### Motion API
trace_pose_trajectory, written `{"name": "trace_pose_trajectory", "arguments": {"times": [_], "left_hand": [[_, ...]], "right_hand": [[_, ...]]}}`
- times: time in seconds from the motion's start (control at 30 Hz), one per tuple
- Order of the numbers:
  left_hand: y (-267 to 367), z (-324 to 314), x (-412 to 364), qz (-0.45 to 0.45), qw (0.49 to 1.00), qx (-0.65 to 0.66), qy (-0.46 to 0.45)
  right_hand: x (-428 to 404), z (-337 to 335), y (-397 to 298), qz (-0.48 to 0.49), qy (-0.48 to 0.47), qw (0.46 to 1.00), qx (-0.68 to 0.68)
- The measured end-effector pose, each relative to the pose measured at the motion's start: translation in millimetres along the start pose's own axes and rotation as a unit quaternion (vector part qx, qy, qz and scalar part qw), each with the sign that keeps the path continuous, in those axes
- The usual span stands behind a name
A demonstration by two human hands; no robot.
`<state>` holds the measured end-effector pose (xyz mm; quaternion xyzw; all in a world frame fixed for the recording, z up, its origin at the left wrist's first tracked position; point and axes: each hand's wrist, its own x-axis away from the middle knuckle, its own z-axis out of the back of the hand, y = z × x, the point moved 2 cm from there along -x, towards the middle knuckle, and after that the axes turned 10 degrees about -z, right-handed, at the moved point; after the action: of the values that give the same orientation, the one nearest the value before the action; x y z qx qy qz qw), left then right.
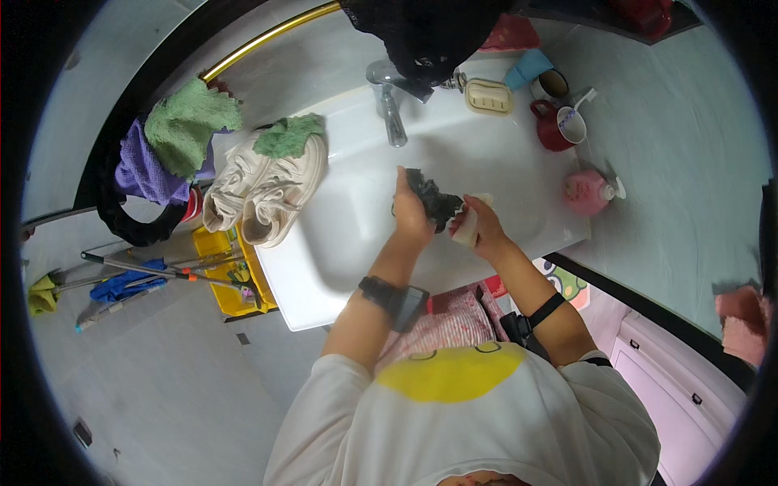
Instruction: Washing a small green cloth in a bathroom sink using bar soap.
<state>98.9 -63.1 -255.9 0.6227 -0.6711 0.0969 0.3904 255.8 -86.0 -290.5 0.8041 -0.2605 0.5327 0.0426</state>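
Note:
Over the basin of a white sink [340, 243], my left hand [412, 209] holds a bunched dark grey cloth [433, 197], its thumb upright along the cloth's left side. My right hand [488, 226] grips a pale bar that looks like soap [466, 229] against the cloth's right end. Fingers hide part of both things. Above my hands, the chrome faucet [395, 124] has its lever pointing toward me. No stream of water can be made out.
White sneakers [273, 188] with a green cloth [289, 135] on them rest on the sink's left rim. Black fabric [431, 30] hangs over the faucet. Rightward stand a soap dish [488, 97], a red mug [552, 130] and a pink pump bottle [586, 193].

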Motion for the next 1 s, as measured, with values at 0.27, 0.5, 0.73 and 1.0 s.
{"name": "trace_pose_trajectory", "arguments": {"times": [0.27, 0.5, 0.73, 1.0], "left_hand": [[-1, 15, 19, -0.013, 0.941, -0.242, -0.234], [26, 57, 34, 0.076, 0.933, -0.352, -0.017], [12, 14, 32, 0.16, 0.982, 0.034, -0.096], [-11, 1, 28, 0.075, 0.99, 0.031, -0.115]], "right_hand": [[38, -60, -14, 0.026, -0.123, 0.992, -0.033], [-4, -36, -38, 0.107, -0.03, 0.993, -0.027], [62, -113, 29, 0.393, 0.133, 0.686, 0.598], [35, -118, -21, 0.485, 0.147, 0.624, 0.594]]}}
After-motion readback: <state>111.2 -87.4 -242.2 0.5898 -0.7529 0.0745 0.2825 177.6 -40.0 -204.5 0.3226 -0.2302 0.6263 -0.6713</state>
